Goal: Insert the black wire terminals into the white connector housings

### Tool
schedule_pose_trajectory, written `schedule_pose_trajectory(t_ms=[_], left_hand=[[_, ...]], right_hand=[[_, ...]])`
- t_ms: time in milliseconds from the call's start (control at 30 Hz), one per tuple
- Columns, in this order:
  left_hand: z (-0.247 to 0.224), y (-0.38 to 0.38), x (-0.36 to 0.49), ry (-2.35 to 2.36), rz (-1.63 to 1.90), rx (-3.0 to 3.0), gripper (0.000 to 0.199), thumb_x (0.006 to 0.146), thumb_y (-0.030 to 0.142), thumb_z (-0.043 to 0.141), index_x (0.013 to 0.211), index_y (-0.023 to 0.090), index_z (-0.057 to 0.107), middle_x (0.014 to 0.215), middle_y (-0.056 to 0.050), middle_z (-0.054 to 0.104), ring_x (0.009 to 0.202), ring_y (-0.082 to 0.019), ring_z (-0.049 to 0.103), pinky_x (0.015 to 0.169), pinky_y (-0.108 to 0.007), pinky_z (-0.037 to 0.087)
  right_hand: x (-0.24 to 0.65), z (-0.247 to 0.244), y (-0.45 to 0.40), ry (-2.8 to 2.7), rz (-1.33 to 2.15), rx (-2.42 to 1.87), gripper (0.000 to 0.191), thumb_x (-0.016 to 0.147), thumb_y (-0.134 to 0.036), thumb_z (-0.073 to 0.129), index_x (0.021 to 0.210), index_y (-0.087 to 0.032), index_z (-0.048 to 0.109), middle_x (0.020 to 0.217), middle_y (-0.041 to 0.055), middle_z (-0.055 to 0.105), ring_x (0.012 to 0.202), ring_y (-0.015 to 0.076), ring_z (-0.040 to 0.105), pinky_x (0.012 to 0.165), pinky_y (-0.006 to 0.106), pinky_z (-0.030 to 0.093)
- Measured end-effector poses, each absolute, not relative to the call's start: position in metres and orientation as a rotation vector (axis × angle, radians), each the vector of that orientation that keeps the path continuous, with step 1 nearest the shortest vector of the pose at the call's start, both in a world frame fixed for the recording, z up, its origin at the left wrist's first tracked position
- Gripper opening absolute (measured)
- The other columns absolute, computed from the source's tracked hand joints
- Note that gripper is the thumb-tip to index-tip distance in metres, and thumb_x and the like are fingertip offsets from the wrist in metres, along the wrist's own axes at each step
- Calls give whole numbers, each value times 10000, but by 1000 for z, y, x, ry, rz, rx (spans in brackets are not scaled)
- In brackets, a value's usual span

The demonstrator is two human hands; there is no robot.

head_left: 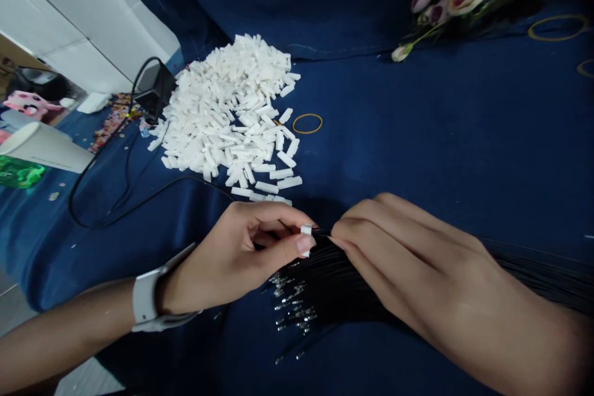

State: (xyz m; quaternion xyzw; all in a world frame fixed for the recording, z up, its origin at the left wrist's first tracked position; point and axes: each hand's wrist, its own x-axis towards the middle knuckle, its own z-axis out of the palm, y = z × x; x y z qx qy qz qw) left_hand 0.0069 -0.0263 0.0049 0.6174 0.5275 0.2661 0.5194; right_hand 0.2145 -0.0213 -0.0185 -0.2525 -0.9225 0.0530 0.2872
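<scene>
Between its thumb and forefinger, my left hand point(245, 247) pinches a small white connector housing point(306, 232). Close on its right, my right hand point(417, 266) has its fingertips pressed together on a thin black wire point(322, 232), whose end points at the housing; whether it is inserted I cannot tell. Below both hands lies a bundle of black wires point(334, 288) with shiny metal terminals point(297, 309) at the left ends. A large heap of similar white housings point(223, 111) is piled beyond my left hand.
Rubber bands point(307, 124) lie on the dark blue cloth point(394, 130). Artificial flowers point(445, 3) are at the back right. On the left are a black adapter point(155, 90) with a looping cable, a white paper cup point(46, 147) and a pink toy point(32, 105).
</scene>
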Motion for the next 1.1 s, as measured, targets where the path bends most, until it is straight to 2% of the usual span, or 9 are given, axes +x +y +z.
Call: schedule_pose_trajectory(t_ms=[133, 233, 300, 433, 667, 733, 833, 933, 1100], left_hand=[[2, -25, 6, 1255, 687, 1485, 47, 829, 212, 691, 841, 169, 703, 723, -12, 729, 673, -130, 690, 584, -180, 529], [-1, -23, 5, 1228, 766, 1493, 82, 844, 234, 684, 886, 164, 697, 768, -24, 727, 691, -134, 693, 582, -183, 545], [-1, -21, 4, 1214, 787, 1492, 99, 849, 223, 676, 926, 164, 695, 778, -22, 723, 694, -131, 693, 581, -180, 560], [-1, -19, 4, 1215, 775, 1480, 111, 842, 187, 672, 949, 162, 690, 771, -13, 714, 704, -123, 698, 584, -162, 576], [2, -18, 3, 1211, 728, 1442, 99, 837, 174, 672, 935, 161, 675, 759, 4, 696, 705, -104, 702, 571, -124, 571], [3, -18, 3, 1209, 713, 1429, 93, 841, 176, 673, 932, 162, 672, 746, 8, 694, 699, -99, 702, 564, -113, 564], [3, -16, 1, 1203, 696, 1404, 80, 850, 183, 674, 927, 165, 675, 744, 4, 708, 693, -93, 701, 562, -104, 558], [3, -15, 0, 1198, 690, 1372, 78, 851, 176, 676, 927, 163, 677, 758, -4, 732, 684, -85, 700, 560, -98, 556], [4, -15, 0, 1212, 703, 1322, 79, 841, 141, 682, 918, 161, 682, 766, 2, 749, 674, -71, 698, 559, -83, 547]], right_hand=[[213, -15, -26, -2406, 47, -744, 183, 928, -32, 449, 932, -121, 609, 900, 84, 562, 783, 189, 483, 694, 329, 422], [209, -13, -29, -2380, 59, -724, 217, 961, -91, 413, 983, -125, 627, 941, 94, 578, 806, 195, 488, 702, 331, 413], [207, -14, -29, -2480, 86, -667, 253, 930, -48, 410, 978, -113, 650, 897, 94, 588, 804, 206, 504, 688, 343, 404], [208, -17, -28, -2567, 114, -686, 204, 875, -45, 474, 805, -130, 645, 812, 79, 549, 755, 204, 483, 660, 350, 370], [207, -18, -30, -2649, -133, -716, 116, 828, -63, 556, 801, -122, 651, 799, 77, 527, 754, 225, 437, 683, 380, 365], [208, -20, -28, -2652, -82, -724, 123, 850, -68, 544, 789, -139, 625, 791, 67, 518, 739, 217, 435, 670, 372, 358], [213, -21, -24, -2651, 210, -710, 114, 868, -86, 544, 796, -165, 581, 821, 44, 520, 732, 194, 439, 684, 362, 372], [216, -20, -23, -2621, 373, -707, 157, 850, -35, 532, 789, -176, 567, 840, 34, 537, 743, 181, 454, 714, 358, 391], [212, -17, -29, -2613, 156, -784, 140, 848, -37, 514, 836, -152, 593, 825, 62, 534, 745, 201, 458, 694, 369, 398]])
